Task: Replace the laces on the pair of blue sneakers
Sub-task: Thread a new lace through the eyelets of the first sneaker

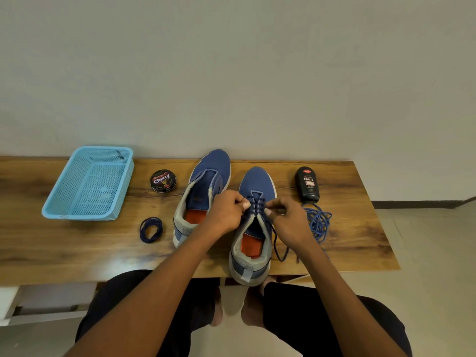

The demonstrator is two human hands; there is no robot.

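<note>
Both hands pinched the dark lace (pixel 258 204) on the right sneaker (pixel 253 225). The left hand (pixel 226 211) and right hand (pixel 288 219) had fingers squeezed together, with the laced eyelets between their fingertips. The left sneaker (pixel 203 191) sat bare just beside the left fingers.

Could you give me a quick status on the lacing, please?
Both hands, left hand and right hand, pinching dark lace on right sneaker. Left sneaker unlaced. Nothing obstructing.

Wood table (pixel 360 228), plain wall (pixel 231 60)
</note>
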